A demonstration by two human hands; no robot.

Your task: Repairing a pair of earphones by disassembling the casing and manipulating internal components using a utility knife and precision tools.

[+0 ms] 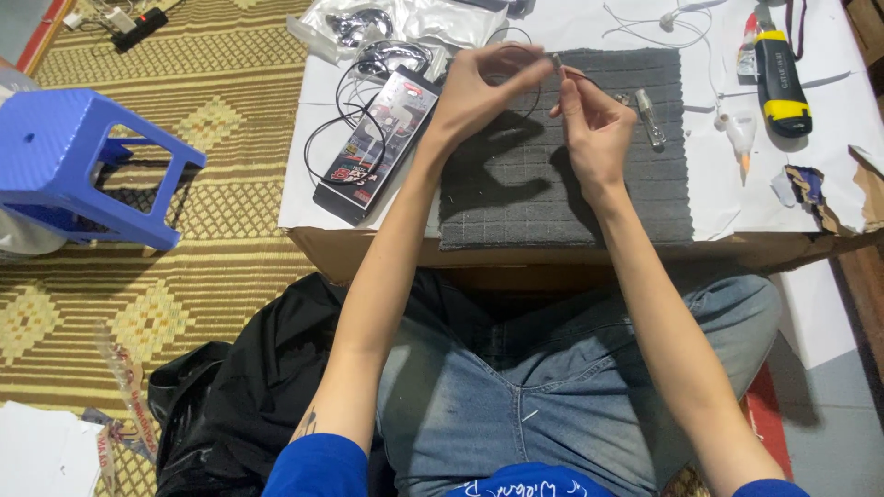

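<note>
Both hands pinch a thin black cable above the grey mat.

The thin black cable (564, 72) is up between the fingertips, over the grey mat (589, 184) on the tabletop (792, 198). Left hand (479, 87) closed around one stretch, right hand (594, 124) pinched on the end with the small metal tip. It looks light, limp and easily kinked, so the stiffer tip seems the safest grip. A small metal part (649, 118) lies just beside the right hand. Further left, a dark printed package (378, 143) with looped wire, and a clear plastic bag (396, 20) holding dark bits I can't make out. Yellow-and-black utility knife (781, 83) well apart.
</note>
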